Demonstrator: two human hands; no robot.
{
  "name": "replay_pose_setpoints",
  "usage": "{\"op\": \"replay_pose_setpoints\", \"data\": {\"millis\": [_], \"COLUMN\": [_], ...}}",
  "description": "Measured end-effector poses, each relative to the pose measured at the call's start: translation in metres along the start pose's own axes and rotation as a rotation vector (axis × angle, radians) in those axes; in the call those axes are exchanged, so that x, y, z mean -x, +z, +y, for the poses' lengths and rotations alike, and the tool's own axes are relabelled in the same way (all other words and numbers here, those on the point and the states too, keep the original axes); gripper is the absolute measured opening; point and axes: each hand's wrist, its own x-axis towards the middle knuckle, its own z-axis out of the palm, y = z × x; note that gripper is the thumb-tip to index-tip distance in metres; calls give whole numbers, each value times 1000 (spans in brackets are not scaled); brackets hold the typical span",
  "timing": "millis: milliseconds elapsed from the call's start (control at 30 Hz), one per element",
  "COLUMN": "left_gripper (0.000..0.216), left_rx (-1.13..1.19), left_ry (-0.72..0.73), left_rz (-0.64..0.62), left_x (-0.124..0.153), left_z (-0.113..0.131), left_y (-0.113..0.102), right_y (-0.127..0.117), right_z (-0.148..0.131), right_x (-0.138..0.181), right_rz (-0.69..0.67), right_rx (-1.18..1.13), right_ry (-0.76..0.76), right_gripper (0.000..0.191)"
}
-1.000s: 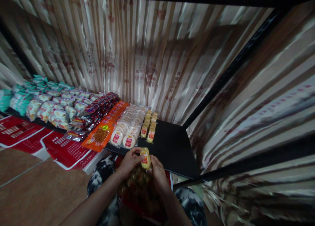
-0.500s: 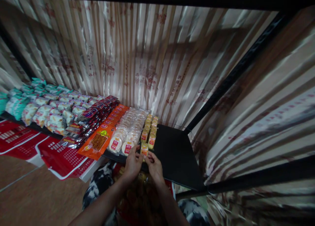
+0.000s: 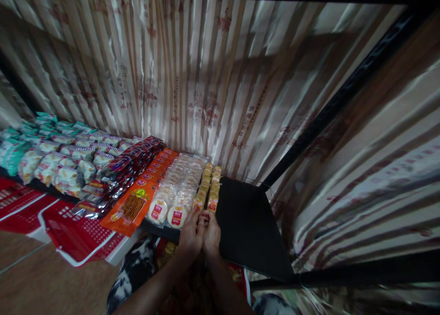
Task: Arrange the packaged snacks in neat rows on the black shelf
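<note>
My left hand (image 3: 190,236) and my right hand (image 3: 212,235) are pressed together at the front edge of a black shelf (image 3: 249,223). Their fingers are closed in a pinch around a small yellow snack packet (image 3: 203,219), which is almost wholly hidden between them. The hands sit at the near end of two rows of the same yellow packets (image 3: 210,189) running back along the shelf. Left of these rows lie round white cakes in clear wrappers (image 3: 176,196).
Further left on the shelf lie rows of orange packets (image 3: 135,203), dark red packets (image 3: 120,164) and white and green bags (image 3: 55,168). A red bag (image 3: 238,274) rests on my lap. Red printed boxes (image 3: 74,232) lie on the wooden floor. Striped shiny fabric (image 3: 206,86) backs the shelf.
Both hands have carried the yellow packet forward from above my lap to the front end of the yellow rows and closed together over it. The view has tilted down slightly.
</note>
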Motion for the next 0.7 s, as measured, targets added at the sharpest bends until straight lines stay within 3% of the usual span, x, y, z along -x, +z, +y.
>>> {"op": "replay_pose_setpoints", "data": {"millis": [467,600,700], "left_gripper": [43,37,31], "left_rx": [-17,-26,-1], "left_ry": [-2,7,39], "left_rz": [-83,-13,62], "left_x": [-7,-5,12], "left_z": [-12,-13,-10], "left_y": [12,12,2], "right_y": [5,0,-14], "right_z": [27,19,10], "right_x": [5,6,21], "right_rz": [103,138,109], "right_rx": [193,139,52], "right_ry": [-242,-275,-244], "right_gripper": [36,33,31]}}
